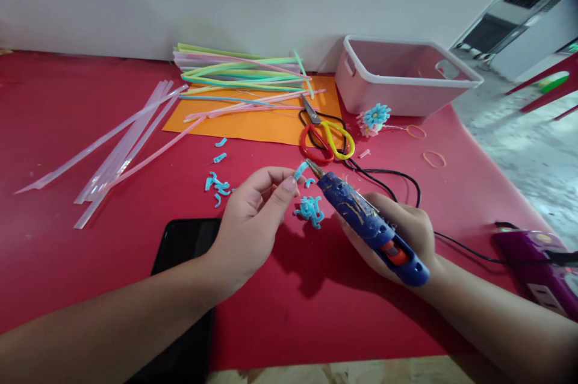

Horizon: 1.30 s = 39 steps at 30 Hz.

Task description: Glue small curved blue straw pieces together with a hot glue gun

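Pinched between the thumb and fingers of my left hand (259, 221) is a short piece of blue pipe cleaner (300, 170). My right hand (397, 227) is wrapped round a blue glue gun (361, 215), its metal nozzle touching or very close to the end of that piece. Below the nozzle lies a small curled blue pipe-cleaner cluster (309, 210). Several loose blue pieces (217, 184) lie left of my left hand. Beyond the nozzle rest scissors (327, 137) with one red and one yellow handle.
Long pastel pipe cleaners (244, 74) lie on an orange sheet (271, 128), with clear glue sticks (130, 143) to the left. At the back right stand a pink basket (388, 92) and pipe-cleaner flowers (376, 116). A black phone (189, 245), cord (401, 174) and purple power strip (533, 263) are nearer.
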Available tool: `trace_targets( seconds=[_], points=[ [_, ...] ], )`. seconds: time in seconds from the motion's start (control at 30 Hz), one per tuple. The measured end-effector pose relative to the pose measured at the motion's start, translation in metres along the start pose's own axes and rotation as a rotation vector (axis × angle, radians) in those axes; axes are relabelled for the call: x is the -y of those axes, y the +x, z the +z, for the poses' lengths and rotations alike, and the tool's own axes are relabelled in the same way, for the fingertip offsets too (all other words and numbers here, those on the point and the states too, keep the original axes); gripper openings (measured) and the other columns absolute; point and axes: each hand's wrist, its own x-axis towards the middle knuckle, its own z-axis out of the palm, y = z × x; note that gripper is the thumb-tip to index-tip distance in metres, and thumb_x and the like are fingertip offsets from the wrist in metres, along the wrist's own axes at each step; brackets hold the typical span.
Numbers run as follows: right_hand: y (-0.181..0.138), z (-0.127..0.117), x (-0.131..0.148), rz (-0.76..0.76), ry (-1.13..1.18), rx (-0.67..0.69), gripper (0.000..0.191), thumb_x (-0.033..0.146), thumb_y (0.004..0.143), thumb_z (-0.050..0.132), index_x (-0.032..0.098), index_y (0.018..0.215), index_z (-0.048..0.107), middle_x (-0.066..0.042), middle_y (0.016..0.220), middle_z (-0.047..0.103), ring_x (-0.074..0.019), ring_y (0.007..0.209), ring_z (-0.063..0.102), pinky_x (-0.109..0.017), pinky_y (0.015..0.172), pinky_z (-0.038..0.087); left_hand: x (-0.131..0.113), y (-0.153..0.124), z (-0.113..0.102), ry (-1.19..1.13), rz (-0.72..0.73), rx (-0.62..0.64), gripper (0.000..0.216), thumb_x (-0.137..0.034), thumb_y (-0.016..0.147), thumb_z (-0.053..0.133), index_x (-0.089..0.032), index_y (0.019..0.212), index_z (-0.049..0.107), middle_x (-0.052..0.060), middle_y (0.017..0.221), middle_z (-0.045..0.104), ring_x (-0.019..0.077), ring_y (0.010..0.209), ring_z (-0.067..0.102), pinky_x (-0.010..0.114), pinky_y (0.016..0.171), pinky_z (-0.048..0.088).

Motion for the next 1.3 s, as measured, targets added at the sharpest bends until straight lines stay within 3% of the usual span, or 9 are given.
trace_targets(
  seconds=[0.17,0.3,0.53,0.83,1.17,1.3],
  points=[
    [0.0008,0.0001,0.0005,-0.015,-0.02,0.004,0.024,0.011,0.078,0.072,0.024,0.092,0.057,0.008,0.059,0.046,-0.0075,0.043,0.034,-0.021,0.043,0.036,-0.0021,0.0004,0.0011,-0.052,-0.04,0.01,0.019,-0.037,0.095,0.064,-0.021,0.085,0.066,-0.003,0.077,0.058,0.0039,0.054,0.042,0.016,0.048,0.033],
    [0.0028,-0.0007,0.0012,-0.04,-0.01,0.019,0.023,0.01,0.08,0.07,0.024,0.094,0.057,0.006,0.063,0.055,-0.0076,0.046,0.044,-0.021,0.045,0.037,-0.0027,0.0005,0.0014,-0.093,-0.046,0.01,0.018,-0.036,0.095,0.063,-0.021,0.085,0.065,-0.003,0.079,0.058,0.0044,0.056,0.043,0.015,0.049,0.035],
    [0.0039,-0.002,0.003,-0.046,0.01,0.028,0.02,0.009,0.081,0.067,0.023,0.088,0.055,0.003,0.067,0.062,-0.0099,0.055,0.058,-0.022,0.048,0.041,-0.002,-0.0013,-0.002,0.026,-0.024,-0.001,0.02,-0.035,0.095,0.062,-0.021,0.082,0.063,-0.003,0.072,0.053,0.0065,0.056,0.041,0.019,0.051,0.033],
    [0.0059,-0.0021,0.0036,-0.075,0.002,0.048,0.019,0.011,0.082,0.066,0.023,0.09,0.054,0.004,0.067,0.06,-0.0096,0.055,0.056,-0.021,0.045,0.037,-0.0047,-0.0008,0.0001,0.063,0.012,-0.033,0.018,-0.031,0.094,0.064,-0.02,0.08,0.064,-0.002,0.076,0.058,0.0082,0.062,0.046,0.021,0.054,0.035],
    [0.007,-0.0025,0.0047,-0.097,0.002,0.054,0.02,0.013,0.083,0.065,0.024,0.082,0.048,0.003,0.064,0.057,-0.0121,0.055,0.054,-0.024,0.046,0.036,-0.0048,0.0007,0.0002,-0.015,-0.049,-0.034,0.021,-0.033,0.094,0.062,-0.019,0.078,0.059,-0.004,0.074,0.053,0.0056,0.058,0.045,0.017,0.051,0.035],
    [0.0083,-0.0018,0.0042,-0.124,-0.001,0.041,0.012,0.017,0.084,0.063,0.023,0.088,0.053,0.003,0.062,0.056,-0.0115,0.052,0.051,-0.024,0.046,0.036,-0.0028,0.0007,-0.0015,0.011,-0.039,-0.019,0.022,-0.035,0.094,0.063,-0.02,0.08,0.058,-0.005,0.074,0.051,0.0058,0.059,0.044,0.017,0.053,0.036]
  ],
)
